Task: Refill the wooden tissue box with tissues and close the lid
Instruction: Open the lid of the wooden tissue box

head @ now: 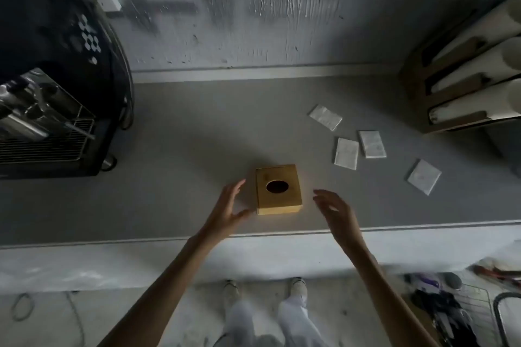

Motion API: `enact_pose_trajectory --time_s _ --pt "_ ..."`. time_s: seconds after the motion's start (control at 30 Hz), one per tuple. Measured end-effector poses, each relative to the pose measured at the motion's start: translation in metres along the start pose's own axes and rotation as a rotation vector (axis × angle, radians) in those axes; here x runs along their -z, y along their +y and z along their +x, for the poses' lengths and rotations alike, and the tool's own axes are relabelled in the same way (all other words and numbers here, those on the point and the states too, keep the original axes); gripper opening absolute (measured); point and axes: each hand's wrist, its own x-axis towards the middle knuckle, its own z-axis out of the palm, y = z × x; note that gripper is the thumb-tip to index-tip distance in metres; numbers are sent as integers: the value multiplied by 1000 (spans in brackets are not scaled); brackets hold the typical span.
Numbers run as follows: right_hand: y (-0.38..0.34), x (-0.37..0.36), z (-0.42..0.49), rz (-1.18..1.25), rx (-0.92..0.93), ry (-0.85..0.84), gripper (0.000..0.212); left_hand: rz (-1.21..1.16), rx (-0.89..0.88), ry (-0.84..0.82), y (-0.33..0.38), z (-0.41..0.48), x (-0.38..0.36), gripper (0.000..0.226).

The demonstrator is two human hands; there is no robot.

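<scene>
sitting closed, wooden tissue box

Grey counter — box, tissue packs.

Wooden tissue box shut, oval hole up, 4 tissue packs right.

tissue box tan wood; tissue packs white; counter grey
</scene>
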Motion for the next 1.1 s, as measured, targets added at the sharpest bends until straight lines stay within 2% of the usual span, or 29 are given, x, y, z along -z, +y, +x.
enact_pose_trajectory --time_s 0.03,0.13,0.2,0.27,0.4,0.57,0.83,0.93,1.1 --pt "3 -2 11 -159 27 -40 30 49 18 -55 -4 9 -3 93" --pt "17 -13 41 -591 163 -300 72 152 130 -212 0 31 -10 123" --pt "27 -20 57 -723 236 -429 92 148 144 -297 -3 42 -16 133" --pt "35 -22 67 -825 285 -472 100 159 121 -346 -8 53 -19 139" --pt "41 -21 75 -926 449 -394 91 154 149 -388 -15 66 -21 142" --pt "22 -4 88 -846 515 -420 73 159 83 -334 -20 66 -21 139" --pt "-3 -5 128 -467 235 -391 31 206 55 -318 -21 68 -23 138" --pt "-3 -17 135 -393 137 -248 14 241 60 -323 -19 68 -24 138" --pt "-5 -34 143 -268 5 -118 16 295 77 -332 -17 68 -25 139"
